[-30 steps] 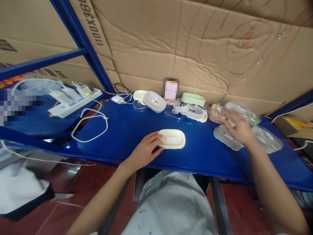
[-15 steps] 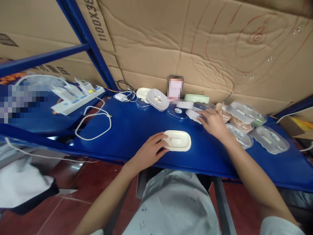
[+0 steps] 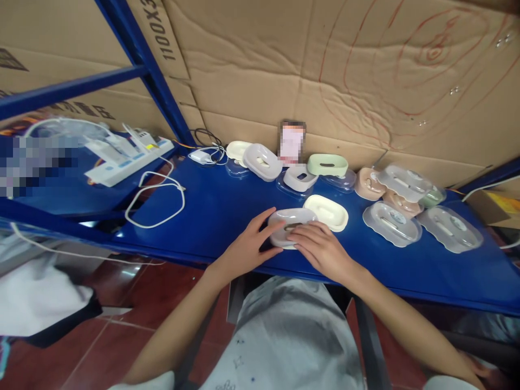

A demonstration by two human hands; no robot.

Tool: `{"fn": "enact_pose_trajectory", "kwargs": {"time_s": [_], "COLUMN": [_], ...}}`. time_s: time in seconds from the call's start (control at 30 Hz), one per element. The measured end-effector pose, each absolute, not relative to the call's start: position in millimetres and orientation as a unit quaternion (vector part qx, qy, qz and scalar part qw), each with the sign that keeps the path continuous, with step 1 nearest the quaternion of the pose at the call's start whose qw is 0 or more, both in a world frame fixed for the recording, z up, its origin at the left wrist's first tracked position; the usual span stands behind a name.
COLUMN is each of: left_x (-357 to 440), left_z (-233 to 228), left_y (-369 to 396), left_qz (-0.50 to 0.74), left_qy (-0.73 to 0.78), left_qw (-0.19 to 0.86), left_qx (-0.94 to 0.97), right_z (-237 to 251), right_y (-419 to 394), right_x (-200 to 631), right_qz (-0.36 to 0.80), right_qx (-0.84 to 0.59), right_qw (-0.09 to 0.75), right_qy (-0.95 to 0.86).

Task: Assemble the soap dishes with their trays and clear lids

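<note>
On the blue shelf [image 3: 211, 216], my left hand [image 3: 248, 247] and my right hand [image 3: 320, 248] both hold a pale grey-white oval soap dish [image 3: 290, 221] at the front edge. The left fingers press its left end and the right fingers lie over its front right side. A cream oval soap dish [image 3: 327, 212] lies just behind it to the right, touching or nearly touching it.
Along the cardboard wall stand more dishes: a white one [image 3: 262, 161], a grey one [image 3: 299, 176], a green one [image 3: 327, 164], a tan one [image 3: 366, 183] and clear lids [image 3: 391, 224]. A white cable loop [image 3: 154, 206] and a power strip [image 3: 128, 162] lie left.
My right hand came from the back right row to the front and now rests on the grey-white dish with my left hand. A cream dish now lies just behind it.
</note>
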State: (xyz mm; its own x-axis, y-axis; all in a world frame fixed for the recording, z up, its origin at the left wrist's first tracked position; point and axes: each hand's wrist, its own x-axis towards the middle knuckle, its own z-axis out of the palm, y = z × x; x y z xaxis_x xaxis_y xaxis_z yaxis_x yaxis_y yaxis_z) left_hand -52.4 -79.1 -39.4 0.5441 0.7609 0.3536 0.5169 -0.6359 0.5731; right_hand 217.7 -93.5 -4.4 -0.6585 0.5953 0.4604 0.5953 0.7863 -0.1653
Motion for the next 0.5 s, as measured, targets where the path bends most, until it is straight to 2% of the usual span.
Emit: {"fn": "enact_pose_trajectory", "kwargs": {"time_s": [0.27,0.5], "left_x": [-51,-51], "left_z": [-36,-40], "left_y": [-80,-79], "left_qz": [0.285,0.295], "left_qy": [0.361,0.345], "left_qw": [0.182,0.145], "left_qx": [0.869,0.879], "right_z": [-7,-24], "right_y": [-99,-105], "right_x": [220,225], "right_qz": [0.028,-0.008], "right_qx": [-0.326,-0.322], "right_qw": [0.243,0.213], "right_qy": [-0.913,-0.922]}}
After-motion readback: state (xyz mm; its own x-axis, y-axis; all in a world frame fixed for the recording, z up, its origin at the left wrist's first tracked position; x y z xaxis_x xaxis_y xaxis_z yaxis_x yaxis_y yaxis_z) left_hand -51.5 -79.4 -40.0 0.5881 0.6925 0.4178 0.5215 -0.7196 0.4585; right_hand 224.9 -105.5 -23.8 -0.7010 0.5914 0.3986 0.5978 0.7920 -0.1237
